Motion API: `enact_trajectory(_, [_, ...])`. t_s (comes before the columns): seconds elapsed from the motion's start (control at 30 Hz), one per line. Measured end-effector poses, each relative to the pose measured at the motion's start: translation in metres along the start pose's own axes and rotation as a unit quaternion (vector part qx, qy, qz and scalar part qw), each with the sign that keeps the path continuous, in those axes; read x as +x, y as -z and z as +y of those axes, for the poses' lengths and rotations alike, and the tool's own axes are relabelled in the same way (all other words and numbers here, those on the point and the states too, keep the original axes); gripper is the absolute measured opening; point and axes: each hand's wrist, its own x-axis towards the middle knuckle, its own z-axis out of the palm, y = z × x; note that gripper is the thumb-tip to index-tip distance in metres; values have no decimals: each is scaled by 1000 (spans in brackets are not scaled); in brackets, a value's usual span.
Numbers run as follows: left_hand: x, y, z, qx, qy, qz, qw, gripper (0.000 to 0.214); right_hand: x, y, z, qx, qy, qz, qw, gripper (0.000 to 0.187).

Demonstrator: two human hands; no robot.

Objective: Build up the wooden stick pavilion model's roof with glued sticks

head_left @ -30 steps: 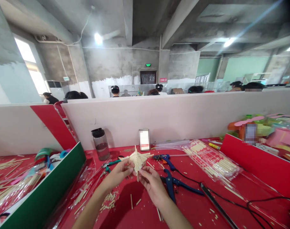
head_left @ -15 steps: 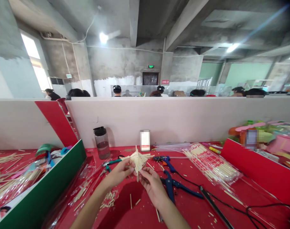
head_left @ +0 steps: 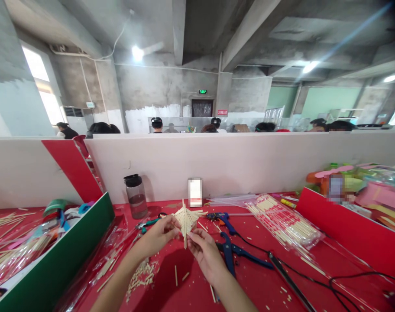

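Between both hands, above the red tabletop (head_left: pixel 171 299), is a small peaked model made of wooden sticks (head_left: pixel 186 219), with a ridge stick standing up along its middle. My left hand (head_left: pixel 163 232) pinches its left side with thumb and fingers. At its lower right edge, my right hand (head_left: pixel 204 248) grips it with the fingertips. A blue glue gun (head_left: pixel 224 220) lies just beyond my right hand. Nearer to me rests a pair of dark blue cutters (head_left: pixel 230 251). Teal-handled pliers (head_left: pixel 149 223) lie behind my left hand, partly hidden.
A water bottle (head_left: pixel 135 197) and an upright phone (head_left: pixel 195 192) stand by the white partition (head_left: pixel 165 167). Bagged sticks (head_left: pixel 285 221) lie at right, near a black cable (head_left: pixel 329 277). Cut stick pieces (head_left: pixel 142 275) are scattered at left. Green (head_left: pixel 64 255) and red (head_left: pixel 347 234) boards flank the workplace.
The whole view has shifted slightly, so things sit a little further left. Both hands keep hold of the stick model, which has barely changed its position or tilt.
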Motion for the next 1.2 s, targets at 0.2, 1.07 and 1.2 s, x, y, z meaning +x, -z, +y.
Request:
enact_trajectory(0.2, [-8,1,29,143,-31,26,989,22,-2,-2,-1,1,3,6,1000,40])
enact_trajectory(1.07, [-14,-17,50,260,-105,25,959,15,-28,-20,-19,0,28,-30,999,38])
enact_trajectory(1.2, [-12,-16,45,261,-120,27,957,15,-28,-22,-20,-2,36,-41,999,40])
